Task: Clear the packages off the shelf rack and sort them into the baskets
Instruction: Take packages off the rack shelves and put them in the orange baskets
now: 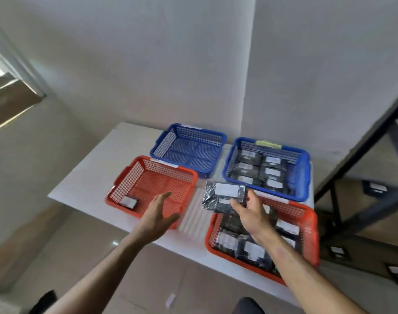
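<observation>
My right hand [252, 214] grips a black wrapped package [222, 197] with a white label, held above the table between the baskets. My left hand [158, 213] hovers with straight fingers over the near corner of the left red basket [186, 175], which holds one small package [129, 202]. The right red basket [311, 225] under my right arm is filled with several black packages. The far right blue basket [304, 168] also holds several packages. The far left blue basket [218, 137] has nothing in it.
The baskets sit on a white table [96, 173] against a white wall. A dark metal shelf rack [361, 141] stands at the right, with a few labelled packages [375, 188] on its shelves. A tiled floor lies below.
</observation>
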